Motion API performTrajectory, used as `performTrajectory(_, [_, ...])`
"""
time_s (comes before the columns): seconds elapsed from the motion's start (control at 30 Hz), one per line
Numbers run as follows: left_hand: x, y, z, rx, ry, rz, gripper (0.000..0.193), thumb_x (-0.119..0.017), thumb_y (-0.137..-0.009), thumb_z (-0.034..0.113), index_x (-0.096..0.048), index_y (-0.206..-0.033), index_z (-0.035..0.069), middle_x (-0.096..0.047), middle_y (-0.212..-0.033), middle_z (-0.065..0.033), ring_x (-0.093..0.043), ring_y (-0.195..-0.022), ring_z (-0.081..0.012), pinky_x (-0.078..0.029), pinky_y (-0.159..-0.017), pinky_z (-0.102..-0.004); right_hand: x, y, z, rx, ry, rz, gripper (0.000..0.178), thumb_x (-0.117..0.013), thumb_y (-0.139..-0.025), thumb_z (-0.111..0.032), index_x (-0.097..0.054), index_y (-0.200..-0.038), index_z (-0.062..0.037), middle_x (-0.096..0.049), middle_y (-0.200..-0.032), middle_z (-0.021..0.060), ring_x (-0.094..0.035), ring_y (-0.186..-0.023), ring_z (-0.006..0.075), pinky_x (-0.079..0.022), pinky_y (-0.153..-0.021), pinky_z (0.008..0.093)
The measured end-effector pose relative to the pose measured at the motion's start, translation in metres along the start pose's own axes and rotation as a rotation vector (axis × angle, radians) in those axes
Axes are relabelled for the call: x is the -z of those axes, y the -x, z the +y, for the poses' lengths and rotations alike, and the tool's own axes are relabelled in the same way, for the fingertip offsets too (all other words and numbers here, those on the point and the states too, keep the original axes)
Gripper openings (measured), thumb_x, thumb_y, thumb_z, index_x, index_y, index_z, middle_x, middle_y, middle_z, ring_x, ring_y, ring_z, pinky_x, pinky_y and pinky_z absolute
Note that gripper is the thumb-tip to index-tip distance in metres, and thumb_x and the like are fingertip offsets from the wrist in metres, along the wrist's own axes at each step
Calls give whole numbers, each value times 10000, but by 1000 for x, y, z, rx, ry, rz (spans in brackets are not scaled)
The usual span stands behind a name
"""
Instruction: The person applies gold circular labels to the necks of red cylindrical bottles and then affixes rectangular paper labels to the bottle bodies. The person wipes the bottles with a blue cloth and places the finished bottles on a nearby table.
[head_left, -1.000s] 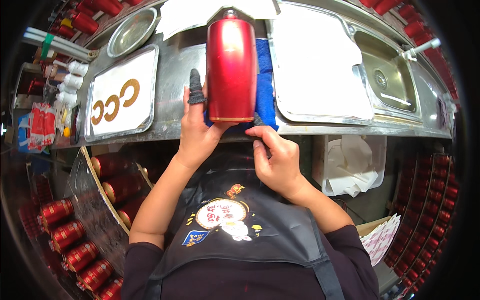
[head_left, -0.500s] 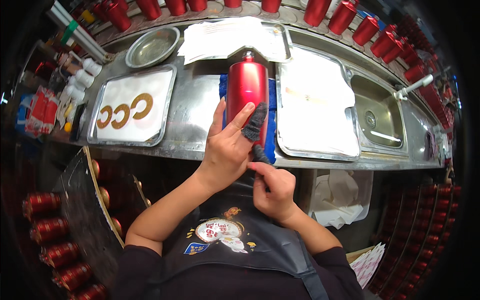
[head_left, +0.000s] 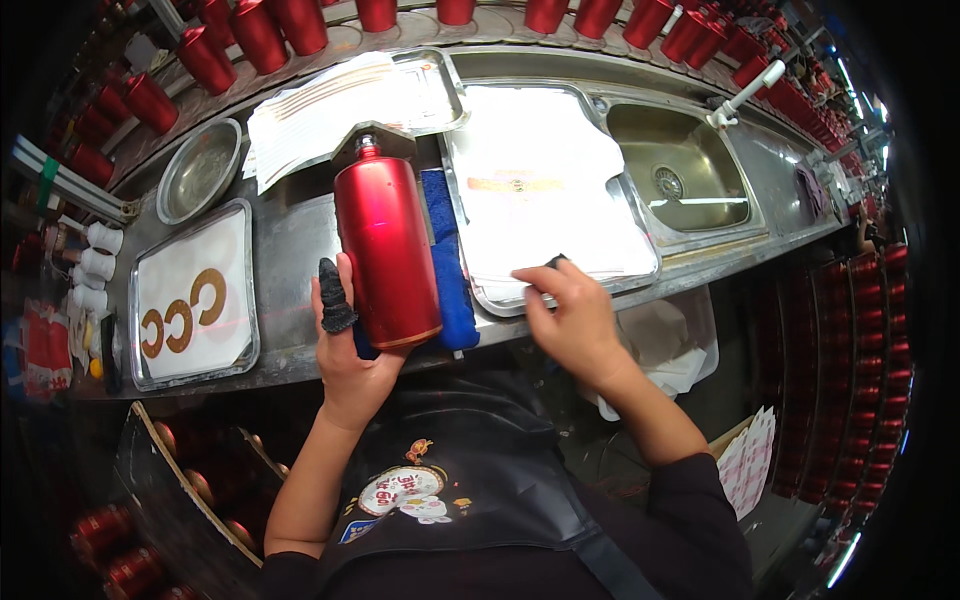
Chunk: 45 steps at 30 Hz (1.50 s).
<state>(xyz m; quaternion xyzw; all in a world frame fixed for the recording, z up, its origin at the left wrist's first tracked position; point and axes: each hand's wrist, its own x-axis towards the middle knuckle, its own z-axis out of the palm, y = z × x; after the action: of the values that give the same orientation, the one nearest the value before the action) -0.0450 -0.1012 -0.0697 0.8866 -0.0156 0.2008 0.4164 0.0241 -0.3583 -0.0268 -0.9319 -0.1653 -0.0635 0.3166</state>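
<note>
A: So, state of the left hand?

B: Left hand (head_left: 355,385): grasping the red bottle (head_left: 388,260) at its base end. One finger, in a black sleeve (head_left: 335,297), stands along the bottle's left side.

A: Bottle position?

B: Over the near part of the counter, neck away from the wearer, by a notched metal rest (head_left: 400,130). Blue cloth (head_left: 455,290) just beside it. Whether neck and rest touch: not clear.

A: Right hand?

B: Right hand (head_left: 580,325): loosely curled, by the near edge of a metal tray (head_left: 497,308) bearing white sheets (head_left: 560,230). No object seen in it; whether the fingertips pinch something thin, cannot tell.

A: Step in hand?

B: Judged: left hand steadies the bottle, right hand works apart from it.

A: Next move calls for?

B: Judged: a firm left hold; any pick of the gold band (head_left: 517,184) needs a longer right reach and a light pinch.
</note>
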Motion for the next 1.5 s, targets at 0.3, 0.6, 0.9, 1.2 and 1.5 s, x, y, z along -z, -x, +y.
performTrajectory(0.3, [-1, 0, -4, -23, -7, 11, 1042, -927, -732, 212, -338, -1547, -62, -446, -1564, -216, -385, -1446, -450, -295, -1205, -494, 25, -38, 65, -166, 443, -263, 352, -680, -877, -223, -758, -1213, -157, -609, -938, 199, -661, -820, 380, -543, -763, 452])
performTrajectory(0.6, [-1, -1, -5, -35, 65, 24, 1051, -934, -715, 178, -335, -1539, -81, -493, -1534, -207, -502, -1382, -363, -238, -1232, -480, 37, -159, 180, -200, 563, 64, 357, -656, -908, -280, -713, -1239, -161, -592, -1170, 257, -673, -969, 430, -543, -842, 500])
performTrajectory(0.9, [0, -1, -5, -33, 102, 5, 968, -906, -752, 229, -381, -1515, -52, -422, -1576, -244, -496, -1409, -355, -197, -1236, -564, 38, -194, 214, -607, 263, 137, 447, -762, -814, -421, -751, -1021, -26, -739, -1020, 197, -710, -961, 358, -535, -822, 449])
performTrajectory(1.2, [3, -11, 10, -45, 149, 40, 755, -877, -778, 194, -522, -1416, 3, -607, -1362, -192, -532, -1347, -397, -206, -1219, -618, 41, -166, 108, 197, 439, 419, 148, -760, -885, -235, -726, -883, -91, -638, -852, 134, -627, -793, 348, -505, -731, 423])
performTrajectory(1.5, [4, -9, 7, -186, 26, 105, 801, -867, -765, 169, -487, -1456, 27, -636, -1321, -160, -615, -1220, -345, -230, -1215, -596, 107, -110, -56, 467, 39, 29, 111, -802, -858, -72, -721, -878, 1, -604, -826, 8, -526, -659, 43, -352, -549, 203])
